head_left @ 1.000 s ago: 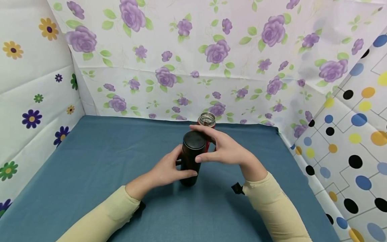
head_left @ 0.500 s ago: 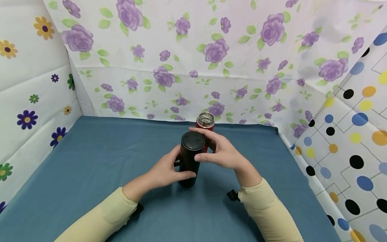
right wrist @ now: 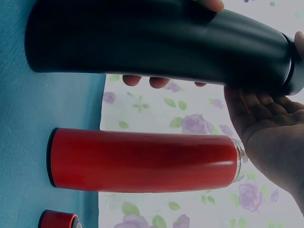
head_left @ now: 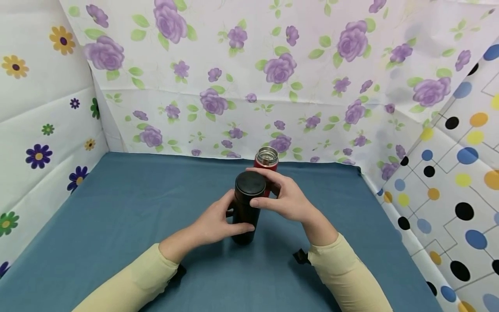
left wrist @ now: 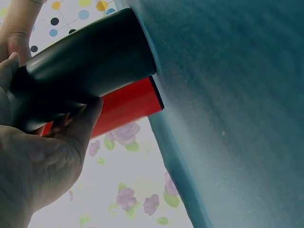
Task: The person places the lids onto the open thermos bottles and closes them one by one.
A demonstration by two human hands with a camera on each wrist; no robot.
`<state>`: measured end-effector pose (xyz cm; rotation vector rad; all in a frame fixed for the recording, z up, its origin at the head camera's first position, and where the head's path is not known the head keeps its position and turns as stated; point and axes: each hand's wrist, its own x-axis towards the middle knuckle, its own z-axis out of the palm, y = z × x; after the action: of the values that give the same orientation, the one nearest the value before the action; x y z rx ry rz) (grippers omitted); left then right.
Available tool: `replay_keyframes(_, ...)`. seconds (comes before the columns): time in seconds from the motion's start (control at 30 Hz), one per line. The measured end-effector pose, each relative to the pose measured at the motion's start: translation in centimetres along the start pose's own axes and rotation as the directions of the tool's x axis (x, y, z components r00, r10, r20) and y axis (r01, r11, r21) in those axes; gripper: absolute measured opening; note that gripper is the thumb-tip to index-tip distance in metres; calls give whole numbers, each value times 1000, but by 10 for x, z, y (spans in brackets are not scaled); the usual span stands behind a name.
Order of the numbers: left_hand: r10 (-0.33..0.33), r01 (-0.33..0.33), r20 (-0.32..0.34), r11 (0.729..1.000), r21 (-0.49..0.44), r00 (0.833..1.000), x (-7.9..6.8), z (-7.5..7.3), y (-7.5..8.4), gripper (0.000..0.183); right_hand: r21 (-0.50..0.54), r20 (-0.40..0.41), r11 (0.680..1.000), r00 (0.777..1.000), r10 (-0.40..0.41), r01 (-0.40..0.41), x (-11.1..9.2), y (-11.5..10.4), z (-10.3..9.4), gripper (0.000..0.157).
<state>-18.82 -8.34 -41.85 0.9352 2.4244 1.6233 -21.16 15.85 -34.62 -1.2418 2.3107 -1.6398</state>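
Note:
A black thermos (head_left: 244, 215) stands upright on the blue cloth in the head view. My left hand (head_left: 212, 222) grips its body from the left, thumb across the near side. Around its black lid (head_left: 250, 183) curl the fingers and thumb of my right hand (head_left: 287, 197). Just behind stands a red thermos (head_left: 267, 162) without a lid, its steel mouth showing. The right wrist view shows the red thermos (right wrist: 142, 160) apart from the black one, with the fingertips of the left hand showing below the black body.
A small red lid (right wrist: 58, 220) sits on the cloth beside the red thermos in the right wrist view; the head view hides it. Blue cloth (head_left: 156, 195) covers the table. Printed sheets (head_left: 234, 65) stand at the back and both sides.
My right wrist has swung slightly left and down while the hand stays around the lid. My left hand keeps its grip. The head view shifts slightly; both thermoses stay in place.

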Motion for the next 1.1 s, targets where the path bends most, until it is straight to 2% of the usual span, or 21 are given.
replay_keyframes(0.27,0,0,-10,1000,11,1000,-3,3,-1,73,-18,-38,1000,999,-23,22,-4,5,5,64)
replay_keyframes(0.67,-4,4,-18,1000,6,1000,-2,2,0,72,-48,-86,999,996,-18,14,-3,5,7,62)
replay_keyframes(1.1,-1,2,-7,1000,13,1000,-2,1,-2,75,-13,-115,999,992,-54,52,-2,9,11,59)
